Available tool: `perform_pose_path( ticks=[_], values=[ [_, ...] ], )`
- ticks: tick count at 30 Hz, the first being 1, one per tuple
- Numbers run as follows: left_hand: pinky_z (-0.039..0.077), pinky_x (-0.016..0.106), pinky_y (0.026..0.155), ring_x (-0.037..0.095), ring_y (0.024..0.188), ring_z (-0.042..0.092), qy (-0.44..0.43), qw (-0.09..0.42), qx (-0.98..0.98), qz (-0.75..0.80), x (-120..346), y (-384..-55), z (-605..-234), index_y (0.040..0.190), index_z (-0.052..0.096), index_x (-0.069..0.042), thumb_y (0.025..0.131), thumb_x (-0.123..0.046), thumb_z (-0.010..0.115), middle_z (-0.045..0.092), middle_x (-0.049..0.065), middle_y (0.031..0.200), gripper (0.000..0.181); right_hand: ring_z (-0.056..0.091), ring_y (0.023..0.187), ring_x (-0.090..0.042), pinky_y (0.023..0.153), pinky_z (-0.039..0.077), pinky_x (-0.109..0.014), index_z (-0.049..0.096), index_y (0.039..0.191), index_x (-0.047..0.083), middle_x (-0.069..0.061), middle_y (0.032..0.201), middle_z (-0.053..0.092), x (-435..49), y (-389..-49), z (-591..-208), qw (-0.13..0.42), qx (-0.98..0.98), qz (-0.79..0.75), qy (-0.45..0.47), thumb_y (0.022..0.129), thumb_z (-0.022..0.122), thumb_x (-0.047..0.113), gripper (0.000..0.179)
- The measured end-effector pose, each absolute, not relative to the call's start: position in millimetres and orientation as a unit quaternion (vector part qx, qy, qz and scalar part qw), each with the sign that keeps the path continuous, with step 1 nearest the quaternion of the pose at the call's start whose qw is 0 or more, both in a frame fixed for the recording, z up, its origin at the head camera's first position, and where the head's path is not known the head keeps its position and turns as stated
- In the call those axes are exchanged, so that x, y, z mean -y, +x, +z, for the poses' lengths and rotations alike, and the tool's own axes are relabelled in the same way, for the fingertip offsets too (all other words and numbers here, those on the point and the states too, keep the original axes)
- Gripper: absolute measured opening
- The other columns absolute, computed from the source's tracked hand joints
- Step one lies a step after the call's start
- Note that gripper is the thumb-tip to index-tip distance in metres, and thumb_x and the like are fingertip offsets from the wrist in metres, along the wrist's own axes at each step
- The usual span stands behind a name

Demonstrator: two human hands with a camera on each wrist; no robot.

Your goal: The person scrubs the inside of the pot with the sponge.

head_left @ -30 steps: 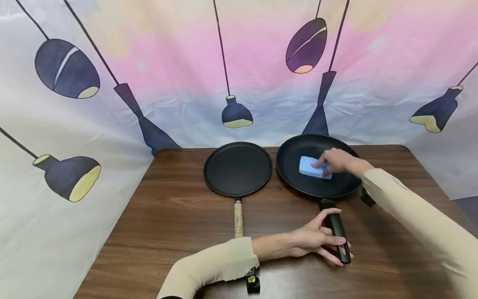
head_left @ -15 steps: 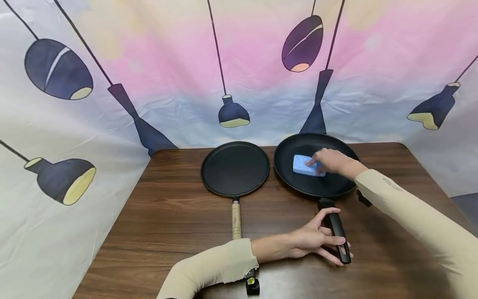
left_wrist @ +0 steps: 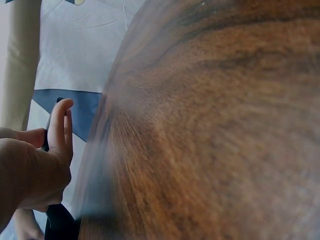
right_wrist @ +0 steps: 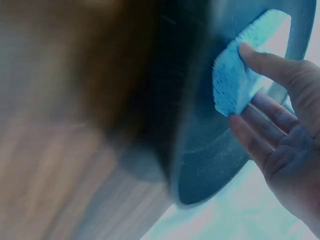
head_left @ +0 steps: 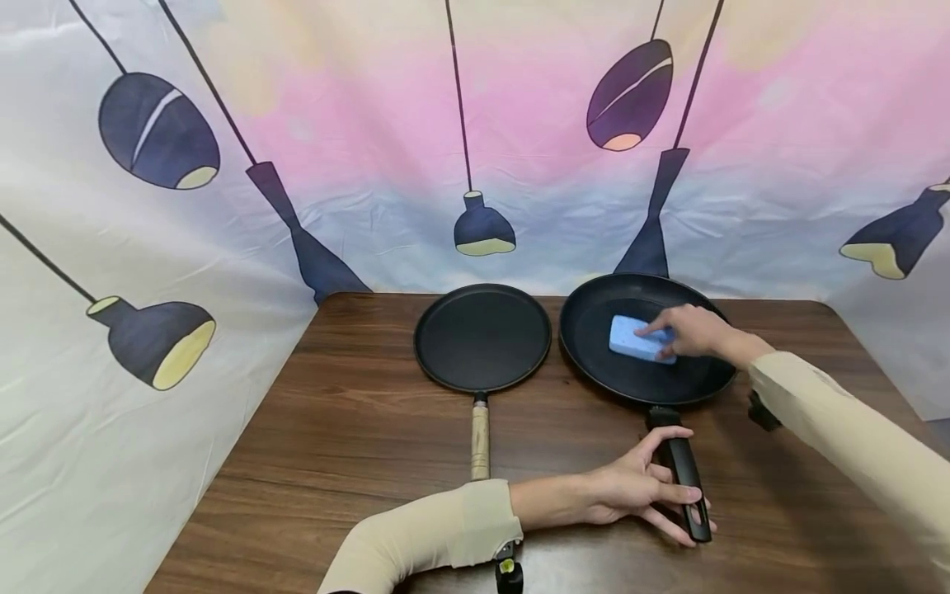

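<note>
A black frying pan (head_left: 590, 355) with a black handle (head_left: 684, 466) sits at the table's right. My left hand (head_left: 631, 491) grips that handle, thumb and fingers on either side of it. In the left wrist view, part of the handle shows beyond my left hand (left_wrist: 37, 170). Inside the pan lies a light blue sponge (head_left: 627, 337), flat against the bottom. My right hand (head_left: 696, 330) holds the sponge by its right part. In the right wrist view, the thumb is on one side of the porous sponge (right_wrist: 230, 80) and the fingers are at the other.
To the left of the frying pan lies a flat black pan (head_left: 482, 338) with a wooden handle (head_left: 480, 441), whose end is near my left sleeve. Both stand on a brown wooden table (head_left: 356, 429). A cloth backdrop (head_left: 356, 132) printed with lamps hangs behind the table.
Within the pan the sponge and my right hand shifted slightly left, then back right. My left hand keeps its hold on the handle. The head view has swung a little.
</note>
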State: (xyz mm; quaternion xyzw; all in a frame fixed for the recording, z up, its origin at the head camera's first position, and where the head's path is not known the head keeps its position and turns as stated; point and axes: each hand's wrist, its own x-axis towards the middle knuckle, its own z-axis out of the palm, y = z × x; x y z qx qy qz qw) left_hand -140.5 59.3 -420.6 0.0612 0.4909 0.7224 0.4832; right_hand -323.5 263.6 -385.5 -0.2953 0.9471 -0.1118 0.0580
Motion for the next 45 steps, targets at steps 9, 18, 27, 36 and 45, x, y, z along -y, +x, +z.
perform_pose_path(
  ticks=[9, 18, 27, 36, 45],
  values=[
    [0.042, 0.075, 0.101, 0.061, 0.124, 0.053, 0.067, 0.477, -0.492, 0.725, -59, -143, -422, 0.143, 0.036, -0.043, 0.102, 0.007, 0.054, 0.069, 0.025, 0.117, 0.067, 0.058, 0.071, -0.006, 0.056, 0.044, -0.021, 0.075, 0.119, 0.021, -0.007, 0.112, 0.072, -267, -280, -386, 0.017, -0.912, -0.11, -0.395, 0.078, 0.09, 0.021, 0.044],
    [0.043, 0.074, 0.101, 0.061, 0.125, 0.053, 0.061, 0.481, -0.495, 0.721, -58, -140, -423, 0.144, 0.038, -0.044, 0.102, 0.006, 0.054, 0.069, 0.019, 0.112, 0.067, 0.068, 0.102, -0.037, 0.078, 0.058, -0.05, 0.063, 0.134, 0.009, -0.024, 0.126, 0.065, -262, -343, -388, 0.07, -0.948, -0.078, -0.299, 0.089, 0.079, 0.012, 0.048],
    [0.045, 0.073, 0.099, 0.062, 0.123, 0.053, 0.065, 0.475, -0.495, 0.725, -61, -139, -423, 0.143, 0.039, -0.044, 0.101, 0.007, 0.055, 0.07, 0.017, 0.107, 0.068, 0.059, 0.115, -0.048, 0.092, 0.054, -0.06, 0.052, 0.14, 0.002, -0.036, 0.135, 0.054, -270, -357, -381, 0.122, -0.965, -0.058, -0.224, 0.092, 0.075, 0.006, 0.054],
    [0.045, 0.073, 0.099, 0.062, 0.123, 0.054, 0.064, 0.467, -0.492, 0.732, -62, -145, -424, 0.145, 0.038, -0.044, 0.101, 0.007, 0.055, 0.069, 0.018, 0.109, 0.069, 0.067, 0.105, -0.035, 0.081, 0.059, -0.05, 0.065, 0.123, 0.013, -0.019, 0.119, 0.066, -281, -307, -374, 0.113, -0.928, -0.087, -0.345, 0.075, 0.09, 0.009, 0.054],
    [0.047, 0.072, 0.098, 0.061, 0.123, 0.055, 0.07, 0.473, -0.49, 0.729, -61, -143, -425, 0.145, 0.038, -0.043, 0.102, 0.006, 0.055, 0.07, 0.024, 0.118, 0.068, 0.067, 0.101, -0.032, 0.076, 0.059, -0.045, 0.064, 0.121, 0.018, -0.019, 0.123, 0.065, -261, -311, -380, 0.112, -0.935, -0.059, -0.33, 0.077, 0.088, 0.005, 0.052]
  ],
)
